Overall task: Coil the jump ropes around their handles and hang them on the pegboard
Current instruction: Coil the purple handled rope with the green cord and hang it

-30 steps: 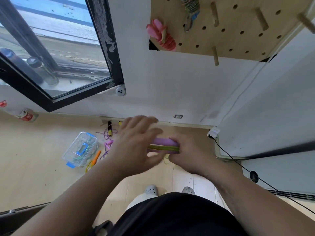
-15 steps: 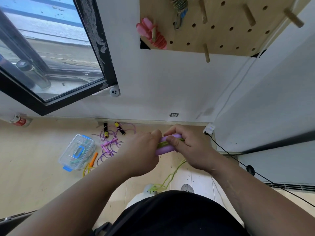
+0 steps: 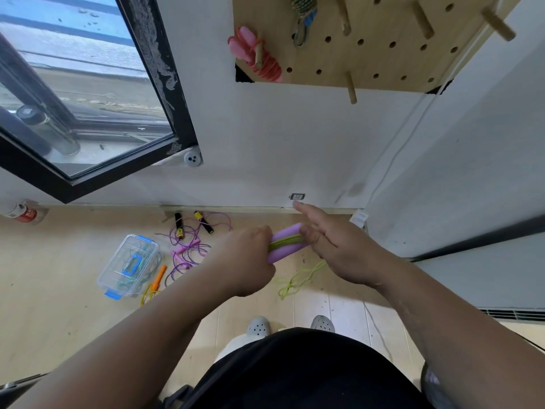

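Note:
My left hand [image 3: 247, 258] grips the near end of two purple handles [image 3: 287, 245] held side by side, with yellow-green rope [image 3: 286, 241] lying along them. My right hand [image 3: 333, 246] holds the far end, thumb pressing the rope, index finger stretched out. The loose yellow-green rope [image 3: 298, 280] hangs down to the floor below. A wooden pegboard [image 3: 380, 42] hangs on the wall above, with a coiled pink jump rope [image 3: 259, 57] on its lower-left peg and a braided rope with a clip [image 3: 303, 16] beside it. A purple jump rope [image 3: 188, 249] lies tangled on the floor.
A clear plastic box with blue clips [image 3: 129, 265] sits on the floor left, an orange-handled yellow rope [image 3: 156, 283] beside it. Black and yellow handles [image 3: 191, 224] lie by the skirting. An open black-framed window [image 3: 88, 93] juts out at left. A cabinet [image 3: 472, 184] stands right.
My left hand has slid back to the handles' near end. My right hand has shifted along the far end, its index finger now straightened. More loose rope shows on the floor.

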The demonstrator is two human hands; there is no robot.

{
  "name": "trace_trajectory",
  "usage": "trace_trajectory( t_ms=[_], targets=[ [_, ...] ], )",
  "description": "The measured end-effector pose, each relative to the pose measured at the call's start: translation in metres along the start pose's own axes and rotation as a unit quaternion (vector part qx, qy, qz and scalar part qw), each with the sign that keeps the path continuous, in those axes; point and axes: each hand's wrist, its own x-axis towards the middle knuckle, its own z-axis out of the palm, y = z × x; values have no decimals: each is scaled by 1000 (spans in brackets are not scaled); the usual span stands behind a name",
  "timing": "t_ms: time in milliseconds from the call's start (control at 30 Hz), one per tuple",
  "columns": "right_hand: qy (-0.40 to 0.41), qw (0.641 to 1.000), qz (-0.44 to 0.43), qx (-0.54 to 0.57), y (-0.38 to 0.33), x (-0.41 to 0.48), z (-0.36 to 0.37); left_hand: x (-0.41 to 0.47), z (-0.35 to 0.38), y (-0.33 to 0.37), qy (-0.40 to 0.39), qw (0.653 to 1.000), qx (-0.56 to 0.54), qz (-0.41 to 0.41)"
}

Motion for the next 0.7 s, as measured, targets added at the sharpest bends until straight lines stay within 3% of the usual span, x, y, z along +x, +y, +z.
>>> trace_trajectory(
  t_ms=[67, 167, 533, 700],
  targets=[
    [4, 990, -5, -143, 5, -1, -9, 1, -3, -8, 6, 1000, -5, -17],
    [1, 974, -15, -224, 7, -3, -15, 1, -8, -17, 17, 999, -15, -34],
    [62, 982, -66, -165, 4, -12, -9, -4, -21, -21, -20, 993, -114, -14],
    [20, 970, -104, -218, 8, -7, -12, -13, -33, -10, -78, 981, -174, 25]
  ],
)
